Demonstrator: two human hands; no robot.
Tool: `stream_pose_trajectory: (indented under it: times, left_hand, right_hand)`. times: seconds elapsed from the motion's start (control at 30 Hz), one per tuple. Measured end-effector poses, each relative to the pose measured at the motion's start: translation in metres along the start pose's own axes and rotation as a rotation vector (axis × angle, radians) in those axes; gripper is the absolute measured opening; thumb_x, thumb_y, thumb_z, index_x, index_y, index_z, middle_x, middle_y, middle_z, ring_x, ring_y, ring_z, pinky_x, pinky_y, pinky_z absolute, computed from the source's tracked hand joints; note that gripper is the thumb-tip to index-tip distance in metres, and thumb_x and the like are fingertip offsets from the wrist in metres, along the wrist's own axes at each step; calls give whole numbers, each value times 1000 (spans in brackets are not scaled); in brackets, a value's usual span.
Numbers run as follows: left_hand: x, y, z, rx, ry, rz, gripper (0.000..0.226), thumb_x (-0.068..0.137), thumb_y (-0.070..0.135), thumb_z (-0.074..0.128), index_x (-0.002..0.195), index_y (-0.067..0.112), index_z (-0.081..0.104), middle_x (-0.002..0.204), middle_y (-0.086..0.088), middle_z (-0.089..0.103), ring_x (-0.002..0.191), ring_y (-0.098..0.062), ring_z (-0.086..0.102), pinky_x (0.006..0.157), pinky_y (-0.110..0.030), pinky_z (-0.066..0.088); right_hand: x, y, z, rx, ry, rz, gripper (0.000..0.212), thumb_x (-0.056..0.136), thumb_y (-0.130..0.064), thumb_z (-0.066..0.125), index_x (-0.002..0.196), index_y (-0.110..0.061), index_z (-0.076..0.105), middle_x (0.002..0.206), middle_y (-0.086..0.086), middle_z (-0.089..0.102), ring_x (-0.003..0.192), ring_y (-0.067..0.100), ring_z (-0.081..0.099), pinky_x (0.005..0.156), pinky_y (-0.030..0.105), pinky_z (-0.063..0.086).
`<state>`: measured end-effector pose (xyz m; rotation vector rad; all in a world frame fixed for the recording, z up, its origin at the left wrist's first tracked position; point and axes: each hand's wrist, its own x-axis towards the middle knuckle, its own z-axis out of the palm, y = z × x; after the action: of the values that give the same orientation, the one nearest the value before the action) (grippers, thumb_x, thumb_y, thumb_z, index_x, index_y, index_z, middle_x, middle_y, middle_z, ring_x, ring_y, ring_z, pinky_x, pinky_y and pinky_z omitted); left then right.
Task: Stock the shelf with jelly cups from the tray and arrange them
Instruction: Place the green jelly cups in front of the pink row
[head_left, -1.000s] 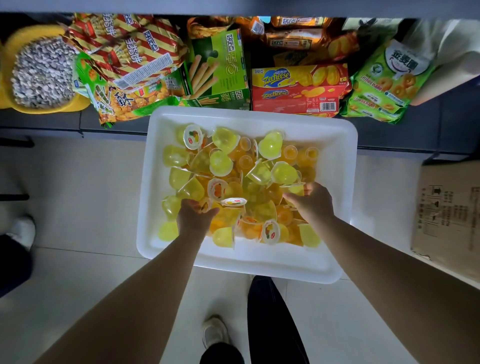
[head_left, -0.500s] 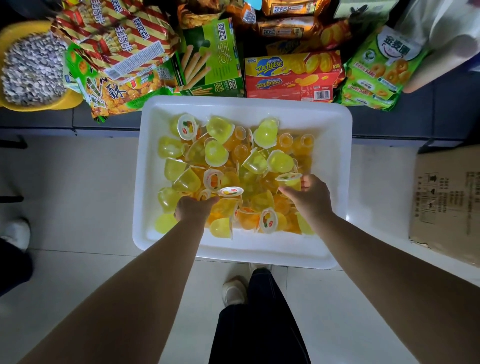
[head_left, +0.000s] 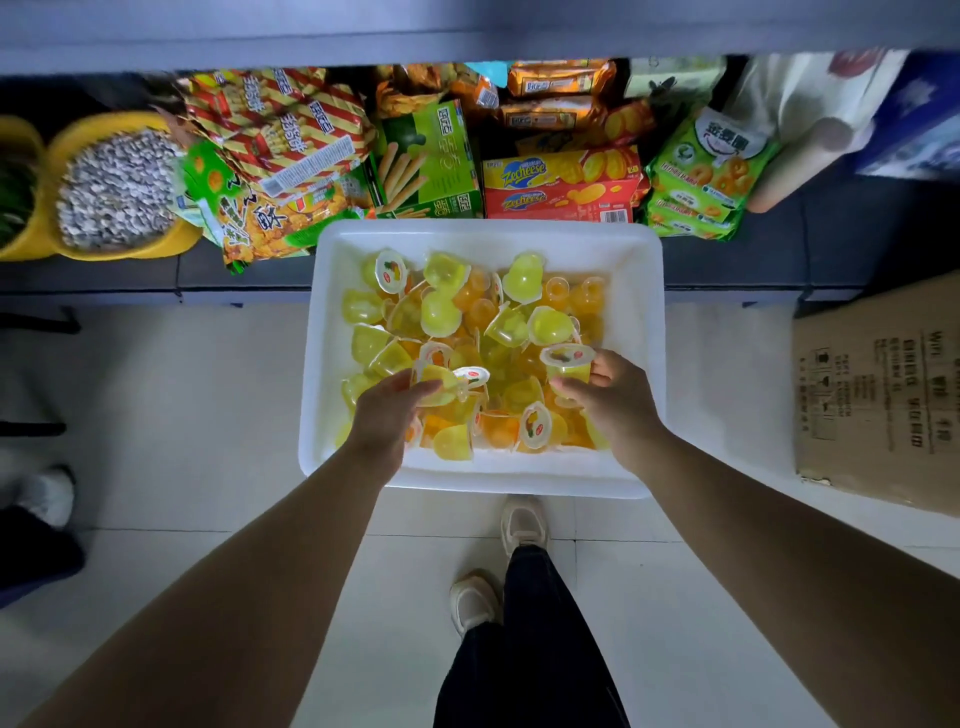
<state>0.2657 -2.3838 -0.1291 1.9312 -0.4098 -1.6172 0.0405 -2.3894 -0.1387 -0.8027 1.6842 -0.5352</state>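
Observation:
A white tray (head_left: 636, 364) lies on the floor against the bottom shelf, heaped with several yellow and orange jelly cups (head_left: 519, 322). My left hand (head_left: 387, 415) grips a yellow jelly cup (head_left: 441, 387) over the tray's near-left part. My right hand (head_left: 615, 400) grips another jelly cup (head_left: 567, 364), foil lid up, above the near-right part of the pile. Both cups sit slightly above the heap.
The dark bottom shelf (head_left: 727, 260) behind the tray holds snack bags (head_left: 275, 140), a green biscuit-stick box (head_left: 431, 161), red Zecheese boxes (head_left: 561, 187) and a yellow bowl of seeds (head_left: 114, 192). A cardboard box (head_left: 883, 395) stands at right. My shoes (head_left: 522, 525) are near the tray.
Both hands have closed on a cup each and lifted them slightly out of the pile. The camera has tilted, showing more of the shelf above.

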Motion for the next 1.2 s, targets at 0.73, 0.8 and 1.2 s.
stream_pose_trajectory:
  times: [0.73, 0.8, 1.2]
  left_hand:
    - [-362, 351, 16, -165, -488, 600, 24, 84, -4, 61, 67, 10, 71, 63, 2, 69, 70, -9, 61, 75, -19, 43]
    - [-401, 388, 20, -130, -530, 722, 14, 84, -6, 60, 87, 7, 66, 73, 5, 71, 78, -8, 63, 82, -17, 46]
    - [-462, 557, 97, -107, -329, 1070, 26, 76, 8, 75, 102, 12, 70, 97, 0, 70, 95, -13, 63, 95, -26, 40]
  right_hand:
    - [-318, -396, -144, 360, 127, -730, 36, 76, 1, 74, 109, -11, 66, 106, 3, 70, 100, 15, 64, 93, 27, 49]
    - [-344, -429, -164, 369, 150, -799, 32, 76, 1, 74, 103, -16, 67, 102, 0, 71, 101, 15, 65, 94, 27, 48]
    - [-351, -580, -262, 265, 216, -980, 33, 76, -4, 76, 100, -22, 64, 100, -8, 70, 95, 6, 64, 76, 13, 44]
